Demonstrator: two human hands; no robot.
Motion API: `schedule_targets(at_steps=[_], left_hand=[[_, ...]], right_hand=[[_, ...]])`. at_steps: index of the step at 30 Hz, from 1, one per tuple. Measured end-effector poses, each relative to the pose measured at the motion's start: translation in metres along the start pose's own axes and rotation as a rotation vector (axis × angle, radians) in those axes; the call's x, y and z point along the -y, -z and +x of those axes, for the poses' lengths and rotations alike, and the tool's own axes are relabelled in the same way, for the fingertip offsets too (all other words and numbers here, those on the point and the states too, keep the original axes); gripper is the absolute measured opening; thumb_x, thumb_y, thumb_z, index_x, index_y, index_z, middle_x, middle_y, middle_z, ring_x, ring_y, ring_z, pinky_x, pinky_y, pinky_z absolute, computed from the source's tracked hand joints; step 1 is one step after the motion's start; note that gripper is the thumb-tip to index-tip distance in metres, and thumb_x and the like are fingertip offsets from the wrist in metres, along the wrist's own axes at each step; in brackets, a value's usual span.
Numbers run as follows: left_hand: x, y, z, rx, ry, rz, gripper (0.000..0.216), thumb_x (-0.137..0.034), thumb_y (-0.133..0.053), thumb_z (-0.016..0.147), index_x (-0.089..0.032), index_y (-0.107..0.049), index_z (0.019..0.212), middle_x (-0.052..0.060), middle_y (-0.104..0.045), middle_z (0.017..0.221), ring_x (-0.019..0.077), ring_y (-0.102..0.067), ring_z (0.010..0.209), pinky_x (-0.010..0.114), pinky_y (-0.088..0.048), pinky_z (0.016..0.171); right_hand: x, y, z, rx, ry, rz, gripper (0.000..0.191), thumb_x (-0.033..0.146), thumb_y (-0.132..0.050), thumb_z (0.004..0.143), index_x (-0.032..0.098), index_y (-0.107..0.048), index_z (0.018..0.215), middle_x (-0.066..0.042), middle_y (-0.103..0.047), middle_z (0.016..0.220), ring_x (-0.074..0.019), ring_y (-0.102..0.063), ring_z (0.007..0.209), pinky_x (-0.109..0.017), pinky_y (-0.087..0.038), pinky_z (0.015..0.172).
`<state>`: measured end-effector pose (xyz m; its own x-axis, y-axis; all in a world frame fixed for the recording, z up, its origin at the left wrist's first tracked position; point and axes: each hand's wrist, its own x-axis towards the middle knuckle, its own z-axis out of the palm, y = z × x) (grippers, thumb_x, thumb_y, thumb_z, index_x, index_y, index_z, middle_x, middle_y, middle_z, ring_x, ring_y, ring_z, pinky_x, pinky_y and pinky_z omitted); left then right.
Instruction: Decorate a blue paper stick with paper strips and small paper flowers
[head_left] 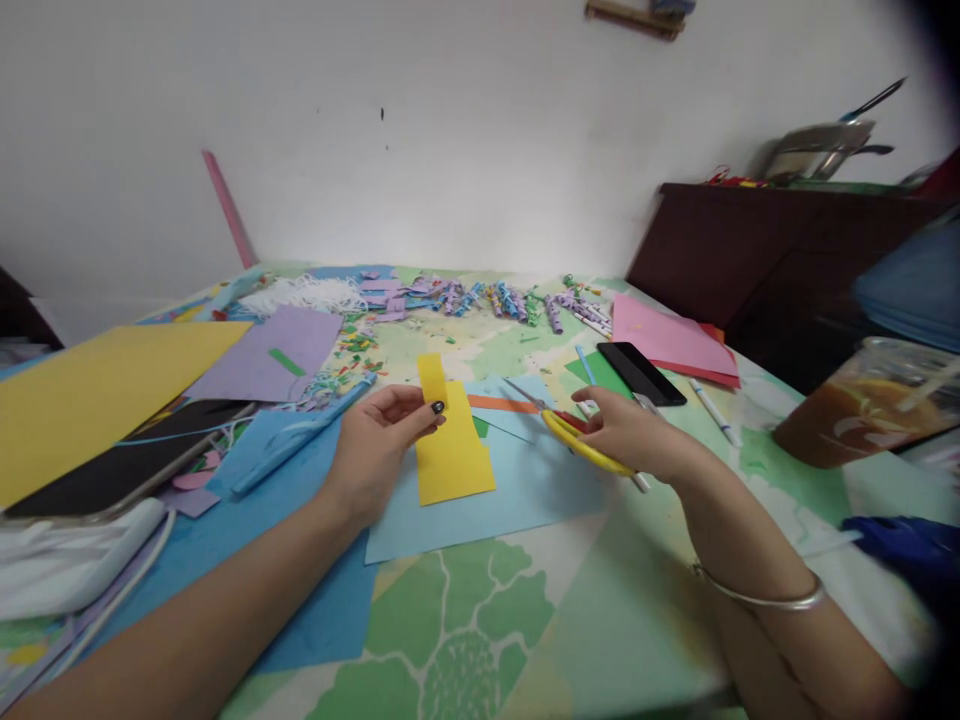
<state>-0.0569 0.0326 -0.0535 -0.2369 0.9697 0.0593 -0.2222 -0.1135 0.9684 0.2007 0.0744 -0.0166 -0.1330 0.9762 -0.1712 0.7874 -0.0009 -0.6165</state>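
My left hand (379, 435) pinches a narrow yellow paper strip (432, 370) between thumb and fingertips, holding it upright. Right behind the fingers, a larger cut piece of yellow paper (456, 465) lies on a light blue sheet (517, 510). Over the sheet's right side, my right hand (626, 430) has its fingers curled at the yellow-and-red handles of a pair of scissors (589, 448). The blades point left, toward an orange paper strip (506, 404). Part of the scissor grip is hidden by the hand.
Rolled paper curls (506, 300) and paper scraps line the back. Yellow sheets (97, 385), a purple sheet (274, 350) and a phone (127, 460) lie left. A black phone (641, 372), pink paper (671, 335) and an iced drink cup (862, 410) stand or lie right.
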Motion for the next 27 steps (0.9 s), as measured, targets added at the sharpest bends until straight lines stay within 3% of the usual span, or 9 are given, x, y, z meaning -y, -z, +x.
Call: schedule_targets(at_steps=[4, 7, 10, 14, 20, 27], left_hand=[[-0.005, -0.002, -0.002, 0.033, 0.074, -0.064, 0.026, -0.023, -0.078, 0.064, -0.014, -0.062, 0.083, 0.003, -0.074, 0.077, 0.0146, -0.07, 0.071, 0.026, -0.055, 0.071], [-0.01, -0.003, -0.005, 0.105, 0.128, -0.075, 0.028, -0.024, -0.078, 0.065, -0.014, -0.059, 0.084, 0.007, -0.076, 0.077, 0.0181, -0.072, 0.07, 0.03, -0.057, 0.07], [-0.012, -0.002, -0.006, 0.134, 0.135, -0.07, 0.026, -0.024, -0.078, 0.066, -0.013, -0.061, 0.083, 0.007, -0.075, 0.072, 0.0157, -0.071, 0.063, 0.026, -0.057, 0.065], [-0.012, 0.0, -0.003, 0.113, 0.105, -0.089, 0.023, -0.024, -0.078, 0.066, -0.012, -0.066, 0.082, 0.004, -0.074, 0.069, 0.0128, -0.069, 0.06, 0.022, -0.055, 0.062], [-0.011, 0.001, -0.001, 0.055, 0.08, -0.122, 0.019, -0.026, -0.077, 0.066, -0.014, -0.069, 0.078, 0.003, -0.072, 0.066, 0.0125, -0.067, 0.058, 0.024, -0.054, 0.062], [-0.013, -0.001, -0.002, 0.046, 0.06, -0.148, 0.015, -0.024, -0.075, 0.067, -0.014, -0.069, 0.076, 0.003, -0.072, 0.064, 0.0124, -0.067, 0.057, 0.023, -0.054, 0.061]], right_hand=[[0.011, -0.011, -0.001, 0.0, 0.166, 0.328, 0.072, 0.023, -0.072, 0.065, 0.022, -0.049, 0.132, -0.001, -0.058, 0.077, -0.0116, -0.052, 0.057, -0.022, -0.04, 0.044], [0.022, -0.023, -0.007, 0.169, 0.238, 0.596, 0.081, 0.022, -0.072, 0.063, 0.026, -0.042, 0.138, 0.0, -0.059, 0.081, -0.0083, -0.049, 0.055, -0.02, -0.038, 0.044], [0.029, -0.032, -0.013, 0.335, 0.263, 0.697, 0.072, 0.02, -0.071, 0.062, 0.024, -0.047, 0.129, 0.002, -0.059, 0.079, -0.0066, -0.047, 0.052, -0.019, -0.037, 0.042], [0.032, -0.034, -0.018, 0.386, 0.265, 0.703, 0.051, 0.034, -0.076, 0.062, 0.022, -0.051, 0.105, 0.003, -0.058, 0.074, -0.0081, -0.051, 0.05, -0.019, -0.042, 0.042], [0.03, -0.026, -0.026, 0.411, 0.295, 0.589, 0.051, 0.063, -0.065, 0.069, 0.019, -0.053, 0.092, 0.001, -0.058, 0.059, -0.0101, -0.05, 0.04, -0.02, -0.039, 0.034], [0.033, -0.032, -0.03, 0.366, 0.304, 0.4, 0.041, 0.055, -0.069, 0.069, 0.019, -0.058, 0.085, 0.001, -0.058, 0.061, -0.0076, -0.045, 0.038, -0.018, -0.031, 0.032]])
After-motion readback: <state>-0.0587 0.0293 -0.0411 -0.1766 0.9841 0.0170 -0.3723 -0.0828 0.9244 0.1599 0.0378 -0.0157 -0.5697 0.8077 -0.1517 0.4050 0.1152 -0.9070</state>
